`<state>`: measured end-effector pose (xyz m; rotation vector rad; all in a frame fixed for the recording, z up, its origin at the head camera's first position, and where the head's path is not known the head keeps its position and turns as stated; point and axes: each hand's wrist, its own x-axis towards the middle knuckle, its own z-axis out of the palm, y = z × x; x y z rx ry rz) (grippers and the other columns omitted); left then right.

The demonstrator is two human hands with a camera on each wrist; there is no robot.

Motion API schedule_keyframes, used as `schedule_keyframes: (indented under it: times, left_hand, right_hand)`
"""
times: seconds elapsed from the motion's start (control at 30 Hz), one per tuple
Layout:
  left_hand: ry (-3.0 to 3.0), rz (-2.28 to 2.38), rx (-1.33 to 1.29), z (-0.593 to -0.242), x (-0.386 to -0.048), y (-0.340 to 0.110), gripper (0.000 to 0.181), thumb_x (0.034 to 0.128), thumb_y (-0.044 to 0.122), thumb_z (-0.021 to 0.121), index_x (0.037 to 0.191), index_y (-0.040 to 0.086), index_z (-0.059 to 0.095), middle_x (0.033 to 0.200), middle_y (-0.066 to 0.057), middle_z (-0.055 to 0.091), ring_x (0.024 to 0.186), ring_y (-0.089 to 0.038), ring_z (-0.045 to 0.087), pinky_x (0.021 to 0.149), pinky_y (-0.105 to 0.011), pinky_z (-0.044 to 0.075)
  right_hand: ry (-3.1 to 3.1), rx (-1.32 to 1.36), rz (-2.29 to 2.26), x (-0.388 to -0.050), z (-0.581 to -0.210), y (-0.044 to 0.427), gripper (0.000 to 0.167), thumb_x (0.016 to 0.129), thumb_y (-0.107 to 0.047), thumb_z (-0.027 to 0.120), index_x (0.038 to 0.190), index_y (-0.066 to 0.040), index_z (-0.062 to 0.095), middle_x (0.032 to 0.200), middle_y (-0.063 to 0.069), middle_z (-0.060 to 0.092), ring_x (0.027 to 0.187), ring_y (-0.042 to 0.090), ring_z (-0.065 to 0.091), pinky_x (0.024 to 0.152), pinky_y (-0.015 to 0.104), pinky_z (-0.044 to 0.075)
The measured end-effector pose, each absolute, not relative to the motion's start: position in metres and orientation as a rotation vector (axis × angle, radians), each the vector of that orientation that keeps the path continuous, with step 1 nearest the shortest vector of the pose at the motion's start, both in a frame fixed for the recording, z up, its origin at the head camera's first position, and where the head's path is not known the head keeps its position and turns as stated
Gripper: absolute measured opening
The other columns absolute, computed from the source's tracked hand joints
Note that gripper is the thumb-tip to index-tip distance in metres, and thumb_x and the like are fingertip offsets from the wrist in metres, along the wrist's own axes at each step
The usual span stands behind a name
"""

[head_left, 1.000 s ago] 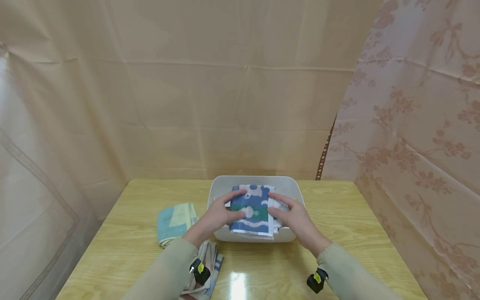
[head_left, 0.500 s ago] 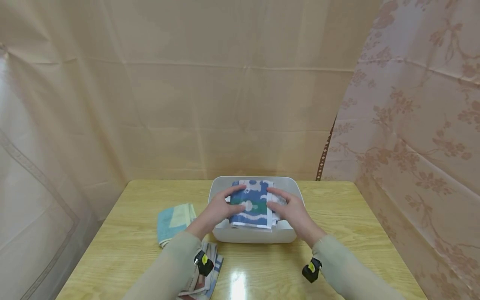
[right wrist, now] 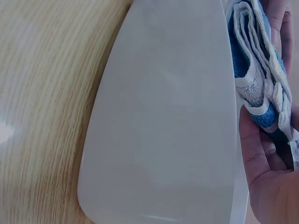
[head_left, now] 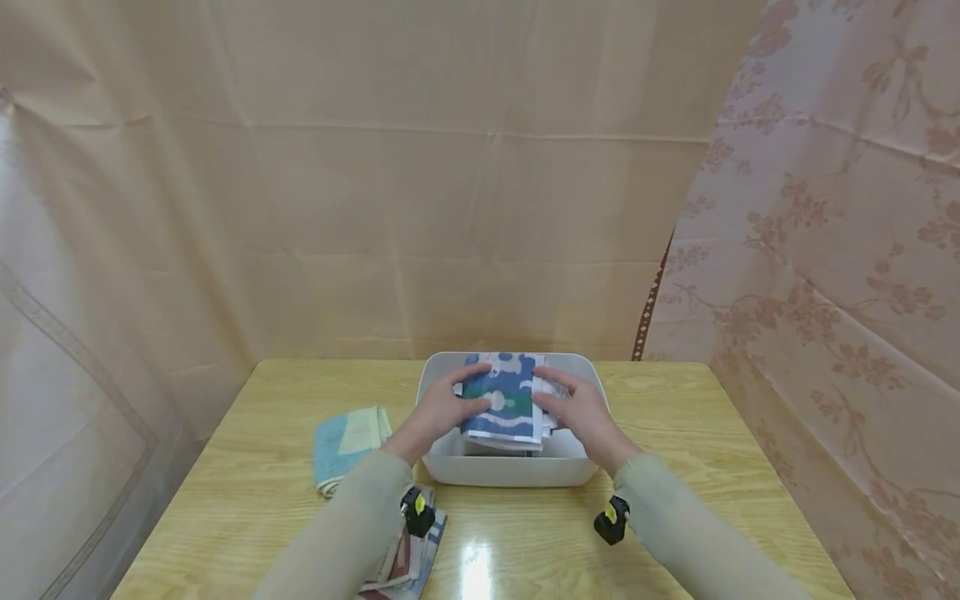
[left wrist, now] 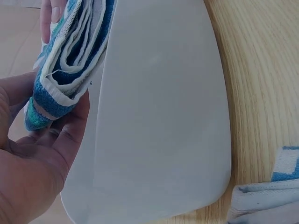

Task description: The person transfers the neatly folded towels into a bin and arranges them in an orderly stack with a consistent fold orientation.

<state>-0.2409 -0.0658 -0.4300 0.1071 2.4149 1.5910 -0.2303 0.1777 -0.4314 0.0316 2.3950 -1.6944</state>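
A folded blue, green and white towel (head_left: 506, 408) is held between both hands over the white plastic bin (head_left: 510, 473). My left hand (head_left: 442, 406) grips its left side, thumb on top; in the left wrist view the fingers (left wrist: 70, 135) curl beneath the folded layers. On the opposite side, my right hand (head_left: 581, 414) grips the towel's right edge, and the right wrist view shows its fingers (right wrist: 254, 144) under the layers. The towel's near edge sits above the bin's opening. Most of the bin's inside is hidden by the towel and hands.
A folded teal and yellow towel (head_left: 348, 442) lies on the wooden table (head_left: 712, 483) left of the bin. Nearer, partly under the left forearm, is a stack of folded patterned towels (head_left: 408, 567). Beige curtains (head_left: 465, 208) hang behind the table.
Both hands have carried the blue towel a little farther back over the bin. A gap now shows between its near edge and the bin's front wall. The other towels have not moved.
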Motion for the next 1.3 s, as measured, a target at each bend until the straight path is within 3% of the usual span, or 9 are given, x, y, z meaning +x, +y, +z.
schedule_keyframes:
  times: [0.27,0.4,0.53,0.8,1.3]
  left_hand:
    - [2.443,1.561,0.075,-0.432,-0.248,-0.062,0.053,0.095,0.028,0.074,0.143,0.041,0.057,0.155,-0.011,0.046,0.119,-0.031,0.057,0.107,-0.056,0.047]
    - [2.457,1.545,0.066,-0.432,-0.252,-0.059,0.053,0.0946,0.025,0.074,0.144,0.037,0.058,0.155,-0.013,0.046,0.123,-0.033,0.055,0.109,-0.059,0.044]
    - [2.471,1.539,0.081,-0.434,-0.256,-0.057,0.054,0.0934,0.02,0.075,0.144,0.031,0.059,0.155,-0.015,0.046,0.129,-0.035,0.052,0.111,-0.06,0.04]
    - [2.449,1.552,0.055,-0.441,-0.263,-0.054,0.053,0.0923,0.017,0.075,0.143,0.027,0.061,0.154,-0.018,0.046,0.125,-0.036,0.052,0.111,-0.059,0.039]
    - [2.466,1.524,-0.003,-0.451,-0.269,-0.055,0.055,0.0919,0.016,0.076,0.143,0.027,0.06,0.158,-0.016,0.043,0.132,-0.038,0.048,0.114,-0.063,0.035]
  right_hand:
    - [2.409,0.065,-1.69,-0.24,-0.435,0.176,0.048,0.099,-0.031,0.07,0.145,-0.032,0.059,0.16,0.004,0.041,0.115,0.024,0.063,0.087,0.038,0.058]
    - [2.399,0.061,-1.697,-0.245,-0.439,0.177,0.048,0.099,-0.029,0.07,0.145,-0.031,0.059,0.154,0.005,0.049,0.099,0.02,0.066,0.081,0.034,0.058]
    - [2.403,0.053,-1.69,-0.249,-0.441,0.178,0.047,0.1,-0.028,0.068,0.145,-0.029,0.059,0.147,0.007,0.055,0.094,0.018,0.067,0.08,0.033,0.059]
    - [2.445,0.044,-1.635,-0.253,-0.443,0.178,0.046,0.101,-0.029,0.067,0.146,-0.028,0.058,0.148,0.007,0.055,0.098,0.019,0.066,0.082,0.035,0.059]
    - [2.433,0.061,-1.578,-0.258,-0.445,0.173,0.05,0.101,-0.028,0.066,0.149,-0.03,0.054,0.153,0.008,0.05,0.106,0.022,0.064,0.088,0.037,0.056]
